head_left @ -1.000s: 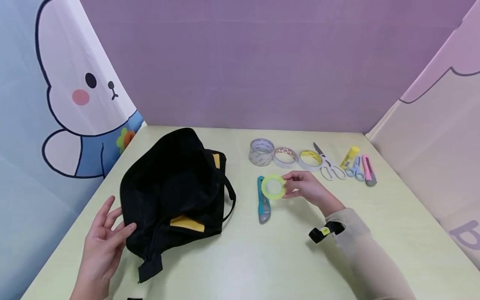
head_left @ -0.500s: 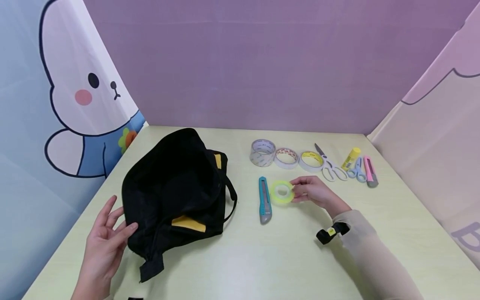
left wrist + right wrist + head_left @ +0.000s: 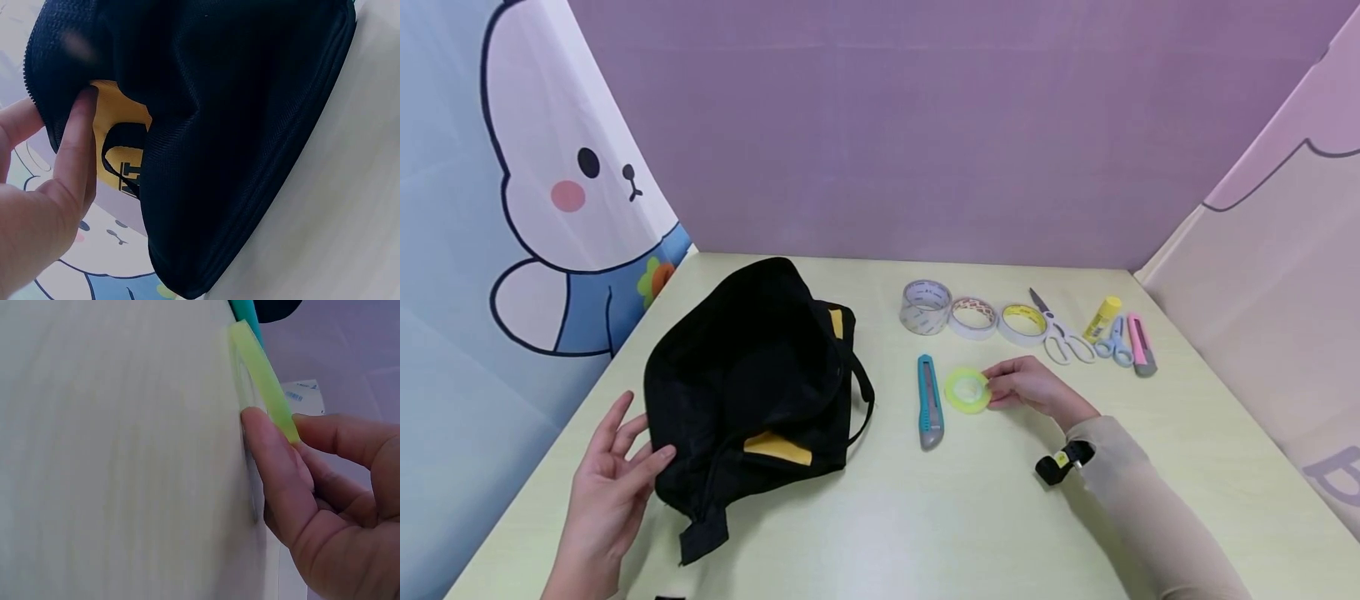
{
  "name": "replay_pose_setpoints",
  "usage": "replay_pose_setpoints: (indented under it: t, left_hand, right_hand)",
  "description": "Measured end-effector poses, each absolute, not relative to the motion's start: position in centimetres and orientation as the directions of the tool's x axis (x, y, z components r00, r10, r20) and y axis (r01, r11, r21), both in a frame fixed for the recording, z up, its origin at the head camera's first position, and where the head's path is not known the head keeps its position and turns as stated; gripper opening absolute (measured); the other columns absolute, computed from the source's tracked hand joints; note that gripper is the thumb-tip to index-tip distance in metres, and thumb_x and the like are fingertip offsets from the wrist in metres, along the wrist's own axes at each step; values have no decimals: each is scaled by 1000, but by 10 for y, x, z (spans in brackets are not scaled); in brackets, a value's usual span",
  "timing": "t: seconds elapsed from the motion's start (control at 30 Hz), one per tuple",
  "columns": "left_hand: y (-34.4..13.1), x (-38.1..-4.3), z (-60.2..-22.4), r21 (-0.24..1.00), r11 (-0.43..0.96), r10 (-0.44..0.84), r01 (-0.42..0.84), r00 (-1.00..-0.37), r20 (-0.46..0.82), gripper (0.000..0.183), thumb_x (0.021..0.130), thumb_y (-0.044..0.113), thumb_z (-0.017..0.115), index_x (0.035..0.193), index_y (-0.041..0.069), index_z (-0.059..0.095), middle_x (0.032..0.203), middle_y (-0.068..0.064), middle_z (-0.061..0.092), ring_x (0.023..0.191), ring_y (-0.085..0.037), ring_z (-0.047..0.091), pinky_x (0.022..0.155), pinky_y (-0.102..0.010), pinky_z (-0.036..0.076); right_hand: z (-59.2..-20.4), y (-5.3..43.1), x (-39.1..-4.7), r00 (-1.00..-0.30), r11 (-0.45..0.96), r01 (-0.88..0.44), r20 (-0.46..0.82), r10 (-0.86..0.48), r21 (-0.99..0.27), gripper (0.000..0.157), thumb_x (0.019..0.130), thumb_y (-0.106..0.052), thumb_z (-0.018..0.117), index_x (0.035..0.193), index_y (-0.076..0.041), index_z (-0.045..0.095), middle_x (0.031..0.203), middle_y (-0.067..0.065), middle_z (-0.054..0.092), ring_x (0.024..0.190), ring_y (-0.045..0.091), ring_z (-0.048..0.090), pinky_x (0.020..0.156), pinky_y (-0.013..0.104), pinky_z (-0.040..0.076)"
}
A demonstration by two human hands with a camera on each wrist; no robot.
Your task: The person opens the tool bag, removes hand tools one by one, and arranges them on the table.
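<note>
A black backpack [image 3: 685,417] with yellow patches stands at the left, its mouth gaping toward me. My left hand [image 3: 606,496] holds the bag's left edge; in the left wrist view, fingers [image 3: 74,144] lie on either side of the zippered rim. My right hand [image 3: 1033,390] pinches the right edge of a yellow-green roll of tape [image 3: 952,393] between thumb and fingers. In the right wrist view that roll [image 3: 265,378] leans at a slant, low over the table. Just left of it lies a teal utility knife [image 3: 929,408].
Behind the right hand runs a row: a wide clear tape roll [image 3: 922,317], two narrower rolls [image 3: 973,329], white-handled scissors [image 3: 1063,337], a yellow glue stick [image 3: 1102,318], small blue scissors [image 3: 1116,343] and a pink utility knife [image 3: 1142,348]. Printed cloth walls border the table [image 3: 880,533].
My right hand has moved right and down with the tape roll, from over the teal knife to beside it. My left hand and the backpack have stayed put.
</note>
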State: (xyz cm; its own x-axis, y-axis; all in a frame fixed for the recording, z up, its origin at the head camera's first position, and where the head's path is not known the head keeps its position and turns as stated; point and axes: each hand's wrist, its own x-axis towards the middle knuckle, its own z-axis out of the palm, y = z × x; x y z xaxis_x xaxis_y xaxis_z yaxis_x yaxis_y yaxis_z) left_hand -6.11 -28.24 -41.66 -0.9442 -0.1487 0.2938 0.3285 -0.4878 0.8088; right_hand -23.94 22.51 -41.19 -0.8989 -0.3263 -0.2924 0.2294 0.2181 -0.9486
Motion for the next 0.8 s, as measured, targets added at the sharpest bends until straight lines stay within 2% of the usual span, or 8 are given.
replay_pose_setpoints:
  t: [0.33, 0.67, 0.8]
  left_hand:
    - [-282, -59, -414, 815, -481, -175, 324, -946, 273, 83, 90, -28, 46, 158, 13, 20, 122, -4, 62, 94, -16, 71, 65, -16, 53]
    - [-283, -57, -408, 833, -454, -177, 317, -948, 264, 84, 90, -27, 48, 158, 14, 21, 122, -3, 63, 96, -16, 71, 73, -21, 57]
    - [-284, -56, -403, 871, -382, -183, 310, -949, 258, 84, 90, -26, 50, 158, 15, 22, 121, -1, 63, 96, -14, 70, 74, -21, 57]
  right_hand:
    - [-410, 225, -244, -897, 408, 171, -313, -312, -897, 36, 92, 2, 61, 123, 20, 54, 84, 11, 67, 68, 16, 68, 69, 32, 60]
    - [-412, 227, -244, -892, 434, 181, -333, -305, -883, 36, 93, -2, 62, 123, 16, 55, 83, 12, 65, 71, 18, 66, 69, 32, 60]
    - [-411, 228, -241, -889, 432, 165, -324, -324, -887, 38, 95, -5, 61, 126, 16, 53, 86, 13, 65, 72, 19, 66, 70, 33, 60]
